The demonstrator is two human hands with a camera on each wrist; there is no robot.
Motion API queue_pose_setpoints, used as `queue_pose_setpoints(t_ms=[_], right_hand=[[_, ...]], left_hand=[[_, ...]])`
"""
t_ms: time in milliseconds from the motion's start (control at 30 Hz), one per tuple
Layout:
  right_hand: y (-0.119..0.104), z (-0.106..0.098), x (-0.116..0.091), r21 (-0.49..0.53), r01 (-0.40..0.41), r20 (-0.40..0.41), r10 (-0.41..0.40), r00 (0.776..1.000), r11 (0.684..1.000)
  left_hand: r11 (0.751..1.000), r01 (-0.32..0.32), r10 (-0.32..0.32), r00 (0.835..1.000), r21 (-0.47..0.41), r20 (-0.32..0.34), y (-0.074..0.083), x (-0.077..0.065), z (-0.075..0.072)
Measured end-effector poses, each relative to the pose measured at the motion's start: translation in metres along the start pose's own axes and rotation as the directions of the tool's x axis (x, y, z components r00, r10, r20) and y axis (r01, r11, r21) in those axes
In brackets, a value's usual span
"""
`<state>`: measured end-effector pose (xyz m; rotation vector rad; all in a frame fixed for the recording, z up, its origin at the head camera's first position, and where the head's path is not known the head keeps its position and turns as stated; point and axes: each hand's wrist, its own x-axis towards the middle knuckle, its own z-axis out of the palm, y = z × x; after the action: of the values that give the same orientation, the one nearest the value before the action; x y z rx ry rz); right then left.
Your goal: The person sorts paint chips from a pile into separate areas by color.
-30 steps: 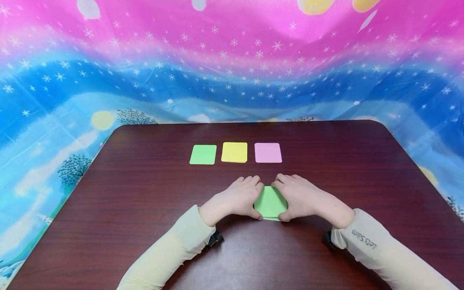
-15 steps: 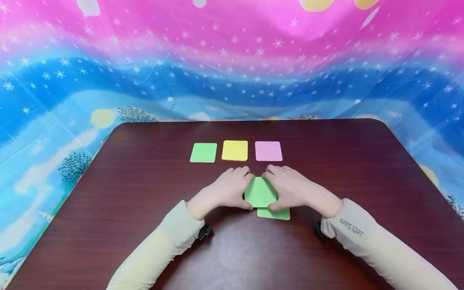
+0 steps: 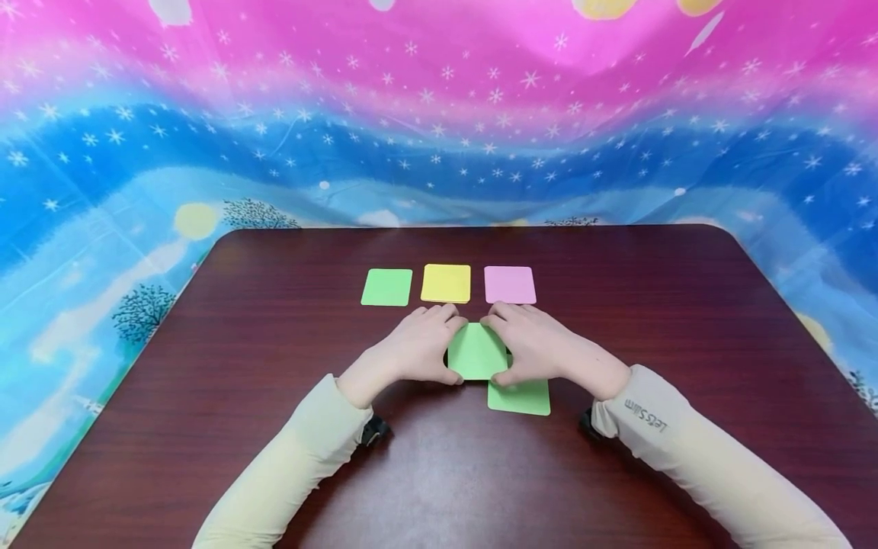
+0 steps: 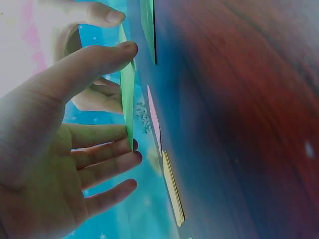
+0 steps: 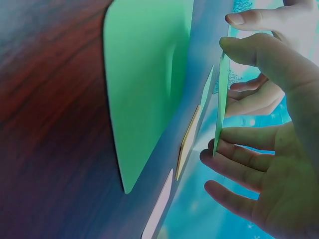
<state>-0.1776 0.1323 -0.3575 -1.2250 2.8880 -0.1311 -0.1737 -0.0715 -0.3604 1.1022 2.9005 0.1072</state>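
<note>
In the head view, my left hand point(image 3: 420, 347) and right hand point(image 3: 535, 343) hold a square green card point(image 3: 477, 351) between them, thumbs on its near edge and fingers at its far edge. Both wrist views show this held green card point(image 4: 127, 99) edge-on, raised off the table with a gap beneath. A second green card point(image 3: 521, 398) lies flat on the table, nearer the body and to the right, partly under my right hand in the head view. The right wrist view shows that lower green card point(image 5: 144, 89) large, with a shadow on it.
Along the back lie a green card point(image 3: 387, 287), a small yellow card stack point(image 3: 446, 284) and a pink card point(image 3: 510, 285), side by side with narrow gaps. They rest on a dark wooden table point(image 3: 274, 305). A patterned cloth point(image 3: 439, 152) hangs behind the table.
Both hands have moved left and away from the body with the top green card. The green card below, mostly covered before, now shows more. The back row stays put.
</note>
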Motion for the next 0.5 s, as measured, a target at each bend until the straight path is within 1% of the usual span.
queue_pose_setpoints(t_ms=[133, 367, 500], right_hand=[[-0.002, 0.0, 0.005, 0.017, 0.01, -0.002, -0.01, 1.0, 1.0], [-0.006, 0.002, 0.02, 0.011, 0.02, 0.002, -0.02, 1.0, 1.0], [-0.008, 0.002, 0.03, 0.006, 0.022, 0.013, -0.022, 1.0, 1.0]], left_hand=[[1.0, 0.009, -0.009, 1.0, -0.006, 0.001, -0.005, -0.003, -0.002], [0.999, 0.037, -0.037, 0.999, -0.036, -0.003, -0.018, -0.008, -0.006], [0.999, 0.041, -0.041, 0.999, -0.016, -0.01, -0.028, -0.01, -0.007]])
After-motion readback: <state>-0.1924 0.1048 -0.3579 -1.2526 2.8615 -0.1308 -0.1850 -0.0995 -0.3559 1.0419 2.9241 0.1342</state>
